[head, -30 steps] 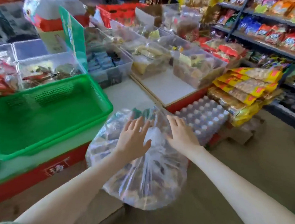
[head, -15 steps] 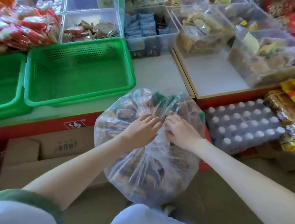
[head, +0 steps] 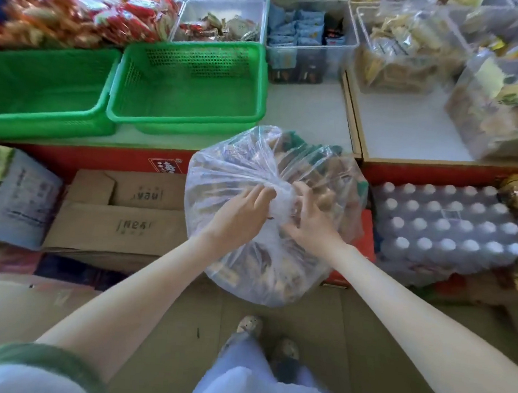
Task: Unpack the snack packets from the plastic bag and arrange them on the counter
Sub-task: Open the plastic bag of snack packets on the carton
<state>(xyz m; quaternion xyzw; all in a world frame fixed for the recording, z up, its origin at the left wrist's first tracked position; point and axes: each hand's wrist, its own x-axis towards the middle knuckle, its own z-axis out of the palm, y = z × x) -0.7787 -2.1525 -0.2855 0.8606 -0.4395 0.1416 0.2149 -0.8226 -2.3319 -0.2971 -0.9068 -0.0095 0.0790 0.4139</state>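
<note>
A green plastic basket [head: 190,43] sat on the white table [head: 304,113], up left of the bag, not in use. The left hand [head: 244,209], flat on the bag a second ago, had curled and pinched the gathered neck of the clear plastic bag [head: 263,277]. The bag stayed full, with brown and green snack packets [head: 289,155] inside and none out. It sat low against the table's red front; its support was hidden. The right hand [head: 311,228] had changed the same way, from flat to fingers hooked into the twist. Judged: untying had begun, the bag was not yet open, and unpacking had not started. A shrink-wrapped pack of white-capped bottles [head: 444,229] stood just right of the bag.
</note>
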